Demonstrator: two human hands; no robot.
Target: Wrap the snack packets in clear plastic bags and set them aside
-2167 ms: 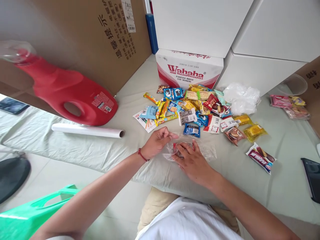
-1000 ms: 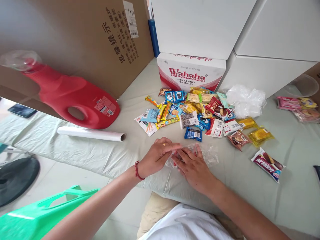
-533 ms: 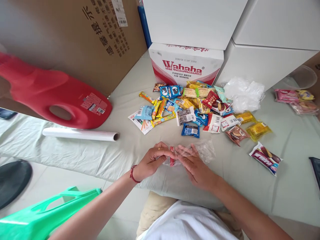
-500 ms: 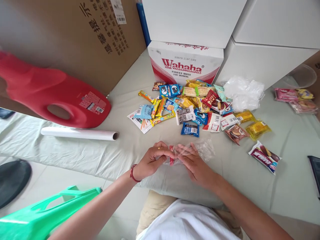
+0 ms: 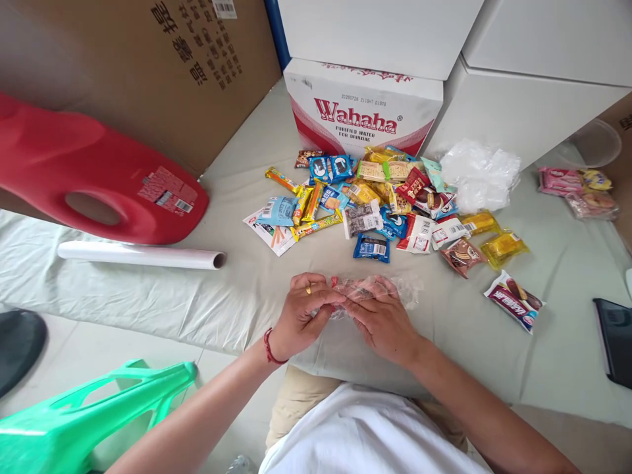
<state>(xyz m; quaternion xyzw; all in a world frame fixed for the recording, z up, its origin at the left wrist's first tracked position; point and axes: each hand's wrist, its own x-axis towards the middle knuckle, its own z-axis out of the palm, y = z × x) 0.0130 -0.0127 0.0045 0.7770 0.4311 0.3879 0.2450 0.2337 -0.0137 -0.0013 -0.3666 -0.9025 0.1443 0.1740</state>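
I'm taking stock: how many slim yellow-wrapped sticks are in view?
4: the first stick beyond the light-blue packet, the second stick and third stick side by side at its right, the fourth stick nearer the person. More may be hidden in the snack pile.

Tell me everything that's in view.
bag: one, clear, under hands
snacks: many, multicoloured, middle, right
plastic bundle: one, whitish, right
bottle: one, red, left
roll: one, white, left
Wahaha box: one, white-red, back
cartons: two, brown, left, right
panels: three, white, back
tub: one, clear, right
phone: one, black, right
stool (likely): one, green, floor
disc: one, black, floor
cloth: one, greenish, under snacks
left hand: one, bare, touching bag
right hand: one, bare, touching bag
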